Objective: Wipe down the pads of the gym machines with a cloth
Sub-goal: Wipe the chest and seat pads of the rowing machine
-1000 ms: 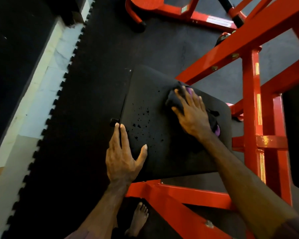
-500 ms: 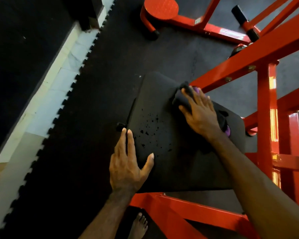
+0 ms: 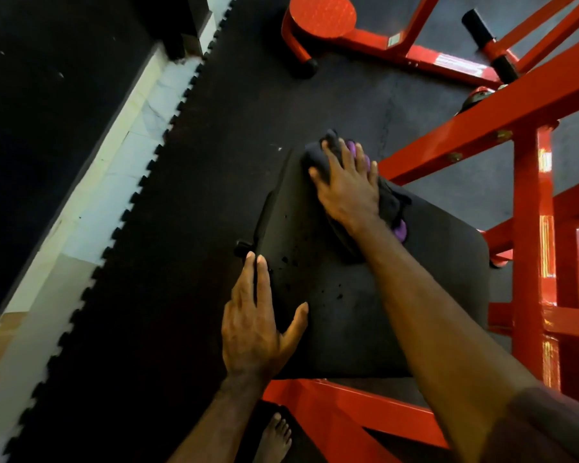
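Item 1. Pad [image 3: 365, 295]: black upholstered seat cushion of a red-framed gym machine [image 3: 532, 228], lying flat beneath both hands. Dark specks scattered over its surface between the two hands; whether they are droplets or flaws in the covering cannot be told.

Item 2. Cloth [image 3: 318, 155]: dark fabric with purple showing through, bunched under the right hand at the pad's far corner, with a tail trailing back beside the wrist. Gathered into a wad, presumably so the palm can bear down on a thick fold and not a loose sheet.

Item 3. Right hand [image 3: 348, 188]: laid palm-down on the cloth, fingers spread and nearly straight, pressing it to the pad and not clutching it. Arm extended well forward, probably to reach the far edge.

Item 4. Left hand [image 3: 254, 325]: flat and open, holding nothing. Fingers lie along the pad's left edge, thumb splayed onto the top surface. Judged a bracing hold, steadying the person leaning over and keeping the cushion from shifting under the wiping pressure.

Item 5. Small black knob [image 3: 243, 245]: projects from the pad's side, just beyond the left fingertips, not touched.

Item 6. Floor: black interlocking rubber matting [image 3: 181, 195] on the left-hand side; a bare foot [image 3: 274, 436] near the left forearm.

Status: far corner in work; speckled middle judged not yet covered
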